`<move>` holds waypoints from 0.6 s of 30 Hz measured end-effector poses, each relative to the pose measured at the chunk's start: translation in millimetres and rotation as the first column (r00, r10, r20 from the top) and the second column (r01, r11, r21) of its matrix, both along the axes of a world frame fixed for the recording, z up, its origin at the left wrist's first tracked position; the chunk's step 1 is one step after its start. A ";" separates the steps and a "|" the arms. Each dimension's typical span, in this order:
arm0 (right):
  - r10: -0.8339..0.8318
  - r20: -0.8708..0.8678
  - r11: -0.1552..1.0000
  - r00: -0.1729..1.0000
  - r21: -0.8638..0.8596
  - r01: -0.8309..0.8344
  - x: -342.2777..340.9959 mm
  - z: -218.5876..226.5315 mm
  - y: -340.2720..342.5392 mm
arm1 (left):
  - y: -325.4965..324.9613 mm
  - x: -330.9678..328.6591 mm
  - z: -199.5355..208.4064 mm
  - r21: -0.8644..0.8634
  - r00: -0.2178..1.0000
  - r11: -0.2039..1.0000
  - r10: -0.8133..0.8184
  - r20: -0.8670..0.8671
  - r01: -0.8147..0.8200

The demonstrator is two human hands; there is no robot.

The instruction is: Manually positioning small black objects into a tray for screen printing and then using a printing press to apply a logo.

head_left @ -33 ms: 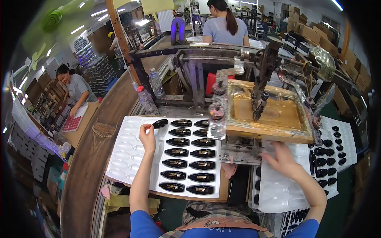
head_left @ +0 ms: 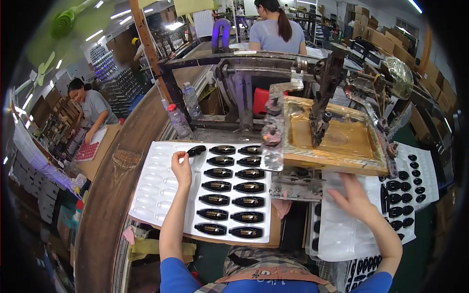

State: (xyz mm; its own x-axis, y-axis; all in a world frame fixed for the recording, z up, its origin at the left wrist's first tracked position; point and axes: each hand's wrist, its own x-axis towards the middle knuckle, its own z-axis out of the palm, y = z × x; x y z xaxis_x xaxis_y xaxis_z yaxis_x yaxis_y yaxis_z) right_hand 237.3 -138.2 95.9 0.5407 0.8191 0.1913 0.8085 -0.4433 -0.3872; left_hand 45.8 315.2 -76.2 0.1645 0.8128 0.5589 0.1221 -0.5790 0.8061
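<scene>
My left hand pinches the lower left end of a glossy black oval plastic piece, at the top of a white moulded tray. Two columns of similar black pieces with gold print lie in this tray, right of my left wrist. My right hand is below the front edge of a wooden-framed printing screen, thumb held apart from the fingers. Its fingertips are partly hidden at the frame's edge, and I see nothing in its palm. Beneath the screen is a stained metal base.
Stacked white trays and unmarked black pieces lie to the right. Behind the left tray stand plastic bottles. The press's metal frame spans the bench. One co-worker sits at the left, another ahead.
The printing screen sits slightly farther right. My right hand has shifted a little right. My left hand still pinches the black piece in nearly the same place.
</scene>
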 end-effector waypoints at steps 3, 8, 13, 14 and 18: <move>-0.098 0.062 0.995 0.993 0.011 0.097 -6.5 14.8 -41.0 | -6.9 4.0 -3.0 -0.011 1.000 1.000 0.014 0.024 -0.014; -0.552 0.206 0.829 0.808 0.034 0.557 -12.1 8.0 -131.9 | -10.7 -0.6 -26.3 -0.010 0.992 0.998 -0.068 -0.106 0.067; -0.796 0.177 0.550 0.579 -0.188 0.814 -9.6 -16.4 -212.6 | -23.5 -8.5 -19.5 -0.018 0.949 0.999 -0.035 -0.312 0.031; -0.766 0.230 0.578 0.600 -0.164 0.800 -10.1 -21.2 -216.3 | -24.1 -8.2 -19.4 0.043 0.925 0.999 0.009 -0.381 0.008; -0.785 0.175 0.576 0.594 -0.145 0.804 -13.8 -24.8 -233.7 | -28.9 -0.9 -14.0 0.154 0.903 0.987 0.017 -0.430 0.054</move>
